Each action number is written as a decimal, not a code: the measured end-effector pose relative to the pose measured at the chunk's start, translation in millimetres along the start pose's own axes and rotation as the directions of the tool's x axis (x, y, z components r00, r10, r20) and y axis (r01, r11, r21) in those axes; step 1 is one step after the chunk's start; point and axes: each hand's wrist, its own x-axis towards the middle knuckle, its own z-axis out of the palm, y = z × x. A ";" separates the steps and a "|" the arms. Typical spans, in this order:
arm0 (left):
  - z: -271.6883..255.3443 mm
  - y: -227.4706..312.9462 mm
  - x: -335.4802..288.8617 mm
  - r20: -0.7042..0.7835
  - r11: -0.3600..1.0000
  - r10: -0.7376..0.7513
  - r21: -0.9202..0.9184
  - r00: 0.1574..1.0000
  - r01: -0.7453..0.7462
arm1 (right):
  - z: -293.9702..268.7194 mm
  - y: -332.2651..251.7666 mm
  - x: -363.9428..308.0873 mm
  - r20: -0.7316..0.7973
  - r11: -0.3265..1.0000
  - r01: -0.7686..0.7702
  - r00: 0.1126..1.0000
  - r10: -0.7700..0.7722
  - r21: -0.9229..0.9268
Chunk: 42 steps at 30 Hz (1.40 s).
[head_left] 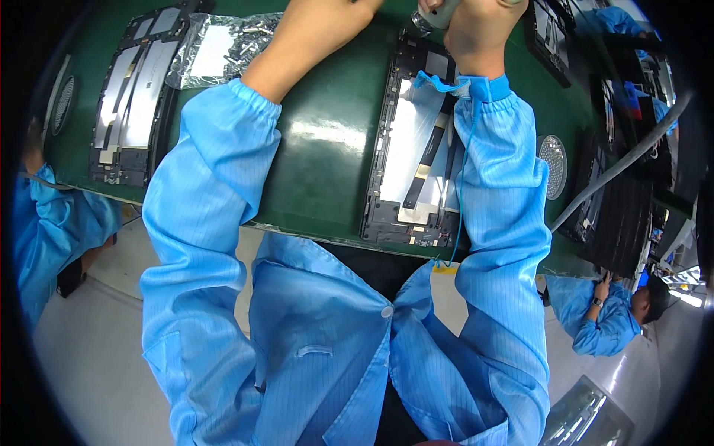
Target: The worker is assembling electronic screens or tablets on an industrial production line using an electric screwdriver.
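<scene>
My right hand (483, 33) is closed around a pale cylindrical tool (443, 15) with a dark metallic end, above the far end of an opened tablet (401, 156). The tablet lies lengthwise on the green table, its silver battery area and black flat cables exposed. A blue wrist strap (487, 89) with a thin cord circles my right wrist; that forearm covers part of the tablet's right side. My left hand (327, 22) reaches to the upper edge, left of the tablet. Its fingers are mostly cut off by the picture, so their grip is hidden.
A clear bag of small dark parts (223, 52) lies beside my left wrist, next to another opened tablet (130, 104). More tablets (550, 44) and a thick grey cable (628, 160) are at right. Blue-clad people sit at left (63, 230) and right (606, 320).
</scene>
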 end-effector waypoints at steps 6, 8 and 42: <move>-17.9 52.1 -41.9 -0.015 0.899 -0.242 0.372 0.970 0.230 | -8.4 -3.8 -1.5 -0.019 0.998 -0.052 0.998 0.053 0.036; -4.8 82.2 -78.4 0.135 0.799 -0.497 0.458 0.857 0.391 | -3.9 -13.9 -3.0 -0.015 0.985 -0.142 0.989 0.144 0.095; -93.7 -318.4 251.8 -0.213 0.367 -0.505 0.824 0.836 0.432 | -240.8 -101.6 -81.1 -0.401 0.939 -0.072 0.913 -0.074 -0.336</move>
